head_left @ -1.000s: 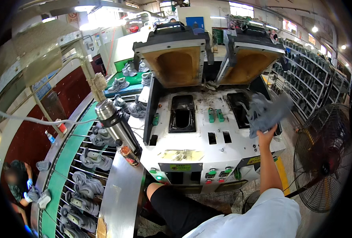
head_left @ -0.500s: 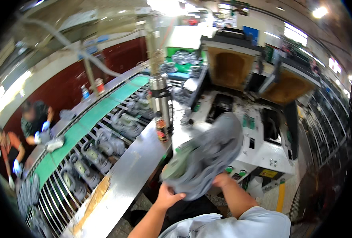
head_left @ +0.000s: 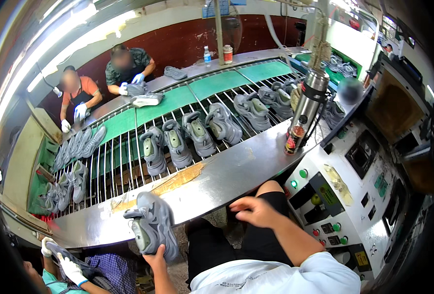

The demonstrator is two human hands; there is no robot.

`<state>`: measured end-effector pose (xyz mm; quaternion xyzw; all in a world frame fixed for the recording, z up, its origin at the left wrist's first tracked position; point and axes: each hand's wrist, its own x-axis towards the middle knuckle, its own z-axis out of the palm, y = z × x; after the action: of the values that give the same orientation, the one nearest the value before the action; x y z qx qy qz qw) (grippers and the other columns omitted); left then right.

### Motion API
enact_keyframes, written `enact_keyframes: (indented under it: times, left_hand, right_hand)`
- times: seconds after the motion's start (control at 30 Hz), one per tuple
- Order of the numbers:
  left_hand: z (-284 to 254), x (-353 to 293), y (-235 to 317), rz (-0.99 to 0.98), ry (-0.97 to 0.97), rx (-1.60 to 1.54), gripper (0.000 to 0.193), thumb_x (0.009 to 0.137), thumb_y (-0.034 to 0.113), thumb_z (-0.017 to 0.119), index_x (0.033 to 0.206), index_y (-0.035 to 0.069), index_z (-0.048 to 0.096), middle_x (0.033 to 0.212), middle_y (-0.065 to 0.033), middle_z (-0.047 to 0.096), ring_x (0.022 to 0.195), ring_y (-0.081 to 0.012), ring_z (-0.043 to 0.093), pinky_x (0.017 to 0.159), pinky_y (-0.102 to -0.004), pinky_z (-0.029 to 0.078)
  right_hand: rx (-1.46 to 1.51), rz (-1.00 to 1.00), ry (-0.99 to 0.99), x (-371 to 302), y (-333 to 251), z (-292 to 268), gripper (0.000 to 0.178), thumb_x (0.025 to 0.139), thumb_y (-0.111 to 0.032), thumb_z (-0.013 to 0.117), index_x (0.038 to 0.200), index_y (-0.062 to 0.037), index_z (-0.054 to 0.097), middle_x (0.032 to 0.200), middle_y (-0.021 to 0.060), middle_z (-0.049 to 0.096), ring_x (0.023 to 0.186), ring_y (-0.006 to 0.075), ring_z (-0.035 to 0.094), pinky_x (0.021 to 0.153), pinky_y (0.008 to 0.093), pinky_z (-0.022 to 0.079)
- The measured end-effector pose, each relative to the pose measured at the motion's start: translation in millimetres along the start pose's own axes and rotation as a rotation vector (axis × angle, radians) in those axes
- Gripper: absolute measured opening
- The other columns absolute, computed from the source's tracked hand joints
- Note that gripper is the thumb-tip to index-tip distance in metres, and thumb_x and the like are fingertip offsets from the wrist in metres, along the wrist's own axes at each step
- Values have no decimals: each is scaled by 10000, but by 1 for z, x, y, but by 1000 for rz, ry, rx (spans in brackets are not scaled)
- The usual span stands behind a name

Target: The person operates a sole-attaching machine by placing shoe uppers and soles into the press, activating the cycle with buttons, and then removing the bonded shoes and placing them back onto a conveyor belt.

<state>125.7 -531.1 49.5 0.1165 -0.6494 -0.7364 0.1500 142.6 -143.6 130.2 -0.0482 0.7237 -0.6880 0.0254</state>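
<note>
A grey sneaker (head_left: 153, 223) with a pale green lining is in my left hand (head_left: 157, 259), whose fingers grip it from below. It is held over the near edge of the steel ledge; whether a second shoe overlaps it I cannot tell. My right hand (head_left: 256, 211) hovers above my right thigh, fingers loosely apart and holding nothing. Beyond the ledge, several grey sneakers (head_left: 196, 133) stand in a row on the conveyor's metal bars.
A green belt (head_left: 175, 100) runs along the conveyor. On the ledge stand a steel flask (head_left: 311, 95) and a small bottle (head_left: 294, 139). A white machine (head_left: 344, 176) with buttons is at right. Two co-workers handle shoes across the line; another person's gloved hand (head_left: 72, 269) is at lower left.
My view has swung left toward the conveyor. The sneaker has moved from in front of the machine to the ledge side. My right hand has let go of it; my left still holds it.
</note>
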Motion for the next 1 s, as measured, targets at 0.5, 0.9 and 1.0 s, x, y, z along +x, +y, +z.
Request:
enact_keyframes:
  times: [0.5, 0.9, 1.0]
  left_hand:
    - [97, 212, -71, 301, 205, 330, 808, 686, 117, 746, 1377, -6, 346, 1306, -184, 474, 1192, -308, 481, 1020, -371, 357]
    - [104, 368, -96, 220, 97, 389, 837, 694, 130, 776, 1395, 43, 327, 1260, -180, 519, 1153, -282, 512, 997, -356, 376]
    - [110, 370, -96, 161, 16, 282, 772, 714, 26, 737, 1381, 53, 350, 1244, -139, 527, 1127, -245, 523, 984, -339, 387]
  right_hand:
    - [-1403, -63, 521, -41, -4, -254, 391, 635, -102, 646, 1023, -60, 617, 1045, 128, 602, 1036, 334, 548, 931, 420, 418]
    - [-1448, 72, 166, 4, 39, -274, 176, 567, -190, 653, 736, -140, 659, 836, 41, 614, 887, 255, 556, 820, 404, 416]
    - [-1458, 130, 187, 0, 38, -271, 160, 572, -177, 652, 727, -138, 656, 821, 46, 600, 876, 259, 551, 845, 400, 410]
